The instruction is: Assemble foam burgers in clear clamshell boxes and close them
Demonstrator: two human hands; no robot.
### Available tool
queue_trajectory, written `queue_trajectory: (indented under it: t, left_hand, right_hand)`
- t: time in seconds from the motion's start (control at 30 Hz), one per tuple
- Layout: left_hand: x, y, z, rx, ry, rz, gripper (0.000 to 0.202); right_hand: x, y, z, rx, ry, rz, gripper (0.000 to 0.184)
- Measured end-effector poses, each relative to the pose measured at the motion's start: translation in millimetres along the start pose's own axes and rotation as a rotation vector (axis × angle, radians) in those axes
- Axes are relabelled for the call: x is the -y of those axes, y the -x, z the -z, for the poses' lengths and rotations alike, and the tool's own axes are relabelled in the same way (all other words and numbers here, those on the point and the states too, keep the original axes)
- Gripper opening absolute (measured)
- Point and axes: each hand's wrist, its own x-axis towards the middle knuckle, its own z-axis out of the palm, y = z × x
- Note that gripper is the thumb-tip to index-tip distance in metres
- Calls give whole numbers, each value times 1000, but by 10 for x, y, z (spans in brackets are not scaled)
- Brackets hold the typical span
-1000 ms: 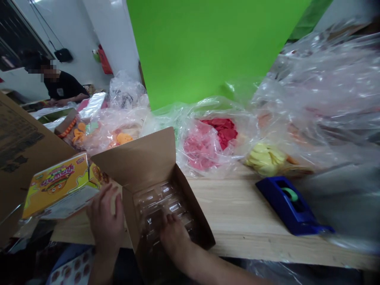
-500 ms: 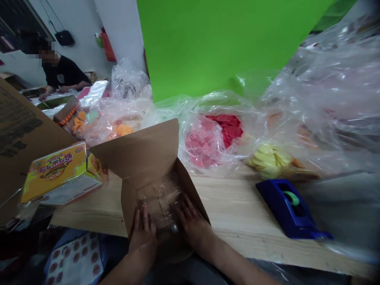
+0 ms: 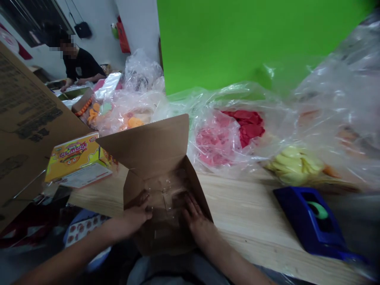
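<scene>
Your left hand point(image 3: 133, 218) lies palm down across the left wall of the open cardboard box point(image 3: 142, 144), fingers together and slightly curled, with the fingertips on the clear plastic tray point(image 3: 164, 190). Your right hand point(image 3: 197, 223) rests palm down on the right part of the tray, fingers spread. Neither hand is closed around anything. The tray sits inside the box, and the far box flap stands upright. The box is at the near edge of the wooden table point(image 3: 246, 206). Just left of it lies a yellow printed package point(image 3: 75, 160), in front of a large cardboard carton point(image 3: 26, 111). Behind the box are clear plastic bags holding red and pink pieces point(image 3: 225, 136) and yellow pieces point(image 3: 293, 166). A blue tape dispenser point(image 3: 308, 221) stands to the right. A co-worker point(image 3: 81, 65) works at the far left.
</scene>
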Motion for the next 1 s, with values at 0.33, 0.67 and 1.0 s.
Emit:
queue_trajectory:
  t: [0.33,0.67,1.0]
  left_hand:
    - [-116,-150,-144,-41,-464,-150,39]
    - [-114,-284,-650,-324,-622,-77,57]
    - [74,-276,-431,-512,-589,-341,54]
  right_hand:
    - [108,-48,140,71,-4,-8,42]
    - [267,-515,233,132,-42,-193,78]
    - [306,-624,282,90,-75,-300,69]
